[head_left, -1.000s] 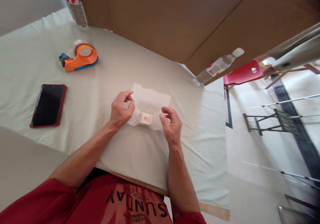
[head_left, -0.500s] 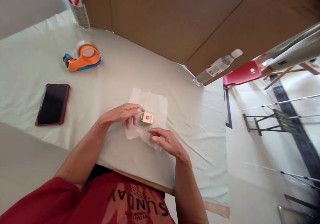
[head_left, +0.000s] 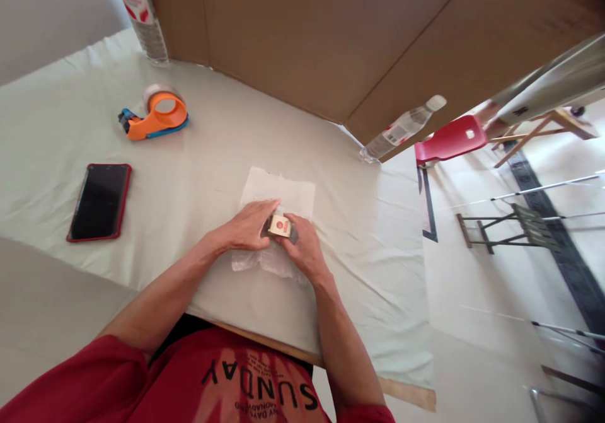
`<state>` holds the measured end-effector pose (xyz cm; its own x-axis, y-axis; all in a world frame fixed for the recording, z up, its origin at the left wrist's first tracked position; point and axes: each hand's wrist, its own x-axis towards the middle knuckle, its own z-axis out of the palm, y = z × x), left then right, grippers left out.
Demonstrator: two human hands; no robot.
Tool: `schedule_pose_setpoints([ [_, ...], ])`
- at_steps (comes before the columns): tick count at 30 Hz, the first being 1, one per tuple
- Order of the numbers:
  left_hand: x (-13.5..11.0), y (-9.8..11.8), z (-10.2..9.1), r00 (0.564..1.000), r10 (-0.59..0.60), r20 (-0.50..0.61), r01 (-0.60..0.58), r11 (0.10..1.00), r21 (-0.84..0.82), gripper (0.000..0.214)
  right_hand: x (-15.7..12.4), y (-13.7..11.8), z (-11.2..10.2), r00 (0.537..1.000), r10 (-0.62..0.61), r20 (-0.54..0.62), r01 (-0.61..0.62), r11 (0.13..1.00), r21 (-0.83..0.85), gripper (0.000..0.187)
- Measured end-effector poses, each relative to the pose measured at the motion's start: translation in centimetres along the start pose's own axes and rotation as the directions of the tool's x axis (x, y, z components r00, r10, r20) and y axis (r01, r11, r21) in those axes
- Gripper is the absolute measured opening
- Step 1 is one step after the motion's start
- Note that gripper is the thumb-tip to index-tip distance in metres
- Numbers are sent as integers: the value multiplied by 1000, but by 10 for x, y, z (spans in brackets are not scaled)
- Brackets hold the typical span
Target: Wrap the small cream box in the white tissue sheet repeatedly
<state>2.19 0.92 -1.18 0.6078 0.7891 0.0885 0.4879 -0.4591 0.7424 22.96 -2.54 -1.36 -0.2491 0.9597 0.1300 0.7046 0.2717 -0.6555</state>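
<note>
A small cream and gold box [head_left: 280,225] with a red emblem is on or just above a sheet of thin white wrapping [head_left: 278,186]. The sheet's near edge is crinkled and see-through. My right hand [head_left: 305,246] has the box's right end between thumb and fingers. On the other side, my left hand [head_left: 248,224] curves about the box's left end, thumb and fingers spread, with a dark gap showing between palm and box. Whether its fingertips touch the box is hard to make out.
Left on the cloth-covered table [head_left: 198,139] lie a phone [head_left: 100,201] and an orange tape dispenser [head_left: 161,117]. A large cardboard box [head_left: 283,38] stands at the back, with water bottles [head_left: 147,23] beside it. To the right are a red chair [head_left: 451,140] and a folding stool [head_left: 524,224].
Both hands have moved inward to the small box from either side. My right hand has taken hold of its right end. The wrapping stays beneath.
</note>
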Motion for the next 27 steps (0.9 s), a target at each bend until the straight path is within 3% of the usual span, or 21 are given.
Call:
schedule_pose_setpoints([
  [2,0,-2,3,999,-6,46,3,998,58,92,-10,15,-11,989,64,-133,-62,998,18,48],
  [5,1,-2,5,995,-27,97,15,993,115,99,-34,47,-41,928,231,-293,-226,973,52,53],
  [7,1,-2,6,994,-20,109,3,987,160,101,-49,69,-60,882,327,-338,-339,940,25,57],
  [9,1,-3,7,993,-5,118,-21,977,213,100,-61,84,-72,868,358,-344,-406,911,-75,62],
  [12,1,-4,8,990,7,138,-46,959,281,99,-72,83,-78,843,260,-470,-385,902,-193,66],
  [15,1,-6,9,989,18,145,-63,948,313,100,-74,47,-69,772,73,-631,-261,942,-211,45],
  [16,1,-6,9,989,22,143,-67,946,318,100,-72,31,-63,778,19,-628,-179,965,-193,34],
  [17,1,-7,10,990,24,140,-68,944,322,100,-68,15,-55,821,-39,-570,-69,984,-166,28],
  [19,1,-7,11,991,25,129,-67,942,329,99,-54,-9,-36,906,-176,-386,140,983,-119,28],
  [21,1,-6,11,992,25,127,-67,940,336,99,-35,-19,-18,948,-269,-167,248,959,-141,35],
  [23,1,-6,10,989,22,144,-72,935,347,99,-14,-13,-5,973,-220,-72,198,951,-236,42],
  [27,0,-6,4,983,-21,181,-50,925,376,103,9,15,2,998,30,-64,-53,912,-407,44],
])
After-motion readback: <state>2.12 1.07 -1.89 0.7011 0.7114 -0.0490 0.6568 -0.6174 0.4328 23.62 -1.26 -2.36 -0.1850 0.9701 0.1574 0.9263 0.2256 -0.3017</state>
